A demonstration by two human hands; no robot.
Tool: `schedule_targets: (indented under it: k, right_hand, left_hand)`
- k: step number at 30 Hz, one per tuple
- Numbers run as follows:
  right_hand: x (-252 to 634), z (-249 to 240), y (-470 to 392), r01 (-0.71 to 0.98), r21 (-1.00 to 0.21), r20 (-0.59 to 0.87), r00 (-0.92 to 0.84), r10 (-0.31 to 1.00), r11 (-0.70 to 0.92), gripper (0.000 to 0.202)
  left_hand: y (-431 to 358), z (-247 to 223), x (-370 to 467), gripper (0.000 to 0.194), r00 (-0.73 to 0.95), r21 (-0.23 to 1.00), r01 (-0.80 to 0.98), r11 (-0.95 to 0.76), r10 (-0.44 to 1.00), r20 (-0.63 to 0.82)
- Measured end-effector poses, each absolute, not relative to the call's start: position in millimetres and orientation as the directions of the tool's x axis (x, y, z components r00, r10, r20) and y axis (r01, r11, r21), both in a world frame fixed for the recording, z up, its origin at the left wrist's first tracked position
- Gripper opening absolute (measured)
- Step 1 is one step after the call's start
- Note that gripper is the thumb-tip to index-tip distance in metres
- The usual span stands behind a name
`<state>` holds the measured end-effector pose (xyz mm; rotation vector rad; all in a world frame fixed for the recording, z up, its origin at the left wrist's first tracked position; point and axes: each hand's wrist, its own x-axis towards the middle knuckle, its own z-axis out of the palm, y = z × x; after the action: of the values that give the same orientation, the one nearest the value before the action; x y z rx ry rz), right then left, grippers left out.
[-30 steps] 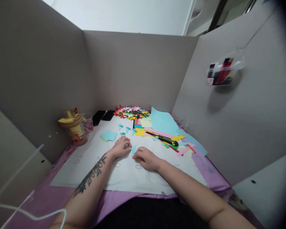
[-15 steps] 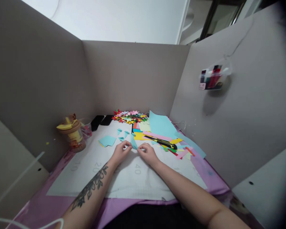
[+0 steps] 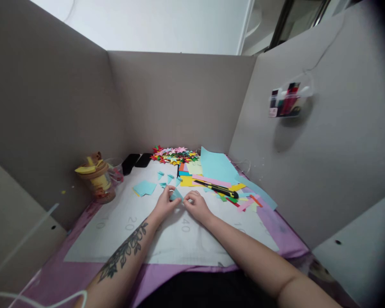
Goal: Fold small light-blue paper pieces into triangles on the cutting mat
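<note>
The left hand [image 3: 165, 204] pinches a blue paper [image 3: 176, 194] between thumb and fingers, while the right hand [image 3: 197, 206] grips its lower corner; uneven pull between them could skew or crease it. A forward slip could nudge the folded pieces [image 3: 170, 179] just beyond, near the knife [image 3: 223, 190]; roomier space lies toward the sheet's [image 3: 195, 252] near edge.

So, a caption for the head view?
Left hand and right hand at a small blue paper, paper stars heaped behind.
</note>
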<state>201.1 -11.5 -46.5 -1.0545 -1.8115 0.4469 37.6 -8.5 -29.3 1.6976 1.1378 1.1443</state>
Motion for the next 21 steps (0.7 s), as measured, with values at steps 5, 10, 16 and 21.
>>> schedule_targets:
  k: [5,10,16,21]
  right_hand:
    - [197.0,-43.2,-13.1,0.444,-0.718,0.522,-0.166,0.837,0.536,0.012]
    - [203.8,-39.3,-11.6,0.401,-0.749,0.53,-0.116,0.84,0.528,0.014]
    - [216.4,-38.7,-9.3,0.384,-0.761,0.563,-0.011,0.827,0.523,0.012]
    - [212.4,-38.0,-13.6,0.348,-0.721,0.623,-0.051,0.78,0.599,0.01]
  left_hand:
    - [-11.8,-26.3,39.0,0.029,0.184,0.946,0.153,-0.287,0.949,0.258]
    - [-8.0,-20.2,33.1,0.033,0.107,0.972,0.037,-0.234,0.967,0.229]
    - [-3.7,-16.4,20.1,0.015,0.036,0.907,0.198,-0.37,0.928,0.371]
    - [-7.2,-19.8,19.9,0.005,0.159,0.69,0.385,-0.612,0.781,0.604]
